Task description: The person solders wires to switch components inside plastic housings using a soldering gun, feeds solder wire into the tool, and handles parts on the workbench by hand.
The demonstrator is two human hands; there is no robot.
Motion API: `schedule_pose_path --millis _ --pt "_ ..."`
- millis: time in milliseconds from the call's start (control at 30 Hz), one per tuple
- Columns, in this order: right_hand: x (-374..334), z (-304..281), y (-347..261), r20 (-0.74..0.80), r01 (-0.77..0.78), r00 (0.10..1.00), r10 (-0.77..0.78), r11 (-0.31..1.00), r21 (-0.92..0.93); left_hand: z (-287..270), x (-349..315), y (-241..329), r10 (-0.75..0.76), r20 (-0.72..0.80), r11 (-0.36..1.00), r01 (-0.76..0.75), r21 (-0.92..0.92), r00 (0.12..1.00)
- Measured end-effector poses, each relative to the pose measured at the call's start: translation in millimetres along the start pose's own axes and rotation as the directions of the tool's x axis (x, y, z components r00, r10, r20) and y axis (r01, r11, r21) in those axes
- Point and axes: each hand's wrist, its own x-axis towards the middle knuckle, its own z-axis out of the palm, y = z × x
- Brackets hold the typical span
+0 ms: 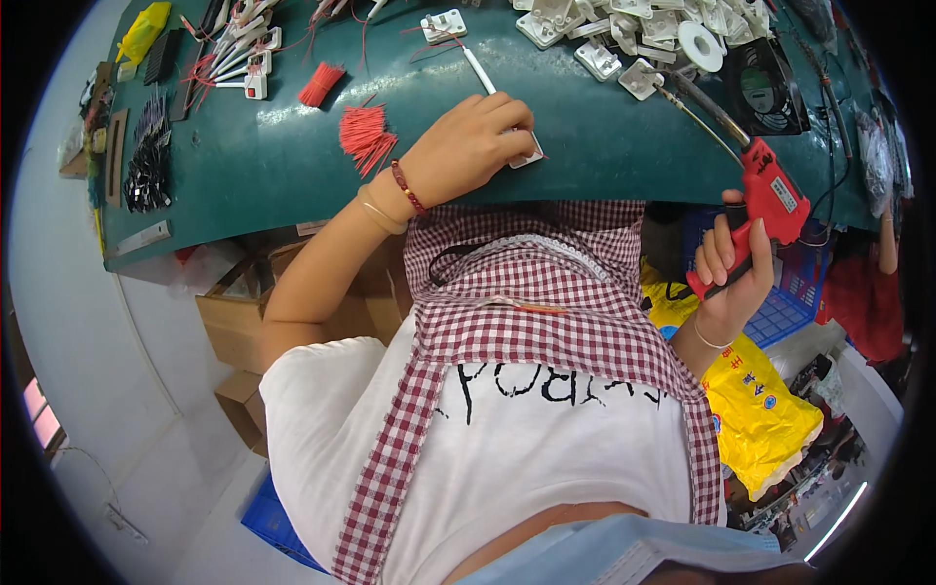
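Note:
My left hand [476, 144] lies closed near the table's front edge, its fingers pressed on a small white plastic housing [528, 152]. Only part of that housing shows past the fingers. A white tube [478, 72] sticks out beyond the hand on its far side, and thin red wire lies by its far end. At the right, my right hand [726, 263] is wrapped around the handle of a red soldering gun [776, 195]. Its metal tip points up and left, toward a white housing [640, 80] at the edge of a pile.
White plastic housings [546, 24] are heaped at the far right, with a white reel [700, 47] on them. A black fan-like unit [768, 93] stands beside the gun. Bundles of red wires [367, 136] and black wires [149, 161] lie on the green table [263, 185].

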Motion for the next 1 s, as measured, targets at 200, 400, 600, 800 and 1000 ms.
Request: schedule_pose_path --millis 200,400,600,800,1000 --pt "0.6 10.7 2.0 0.075 -0.026 0.997 0.022 0.999 0.048 13.5 -8.7 1.7 -0.155 -0.12 0.95 0.114 -0.291 0.981" --pt "8.0 12.1 7.1 0.05 -0.089 0.995 0.088 0.996 0.015 13.5 -9.5 19.1 -0.366 -0.167 0.861 0.265 -0.433 0.915" --pt "10.2 13.5 7.0 0.051 -0.097 0.994 0.097 0.995 -0.004 24.7 -13.6 20.9 -0.309 -0.254 0.898 0.194 -0.394 0.917" --pt "3.8 20.3 8.5 -0.031 -0.114 0.993 0.111 0.987 -0.113 46.6 -10.1 38.7 -0.721 -0.361 0.645 0.384 -0.661 0.591" --pt "-3.5 22.7 6.6 -0.076 -0.146 0.989 0.128 0.941 -0.306 46.1 -6.2 29.5 -0.534 -0.461 0.835 0.358 -0.417 0.709"
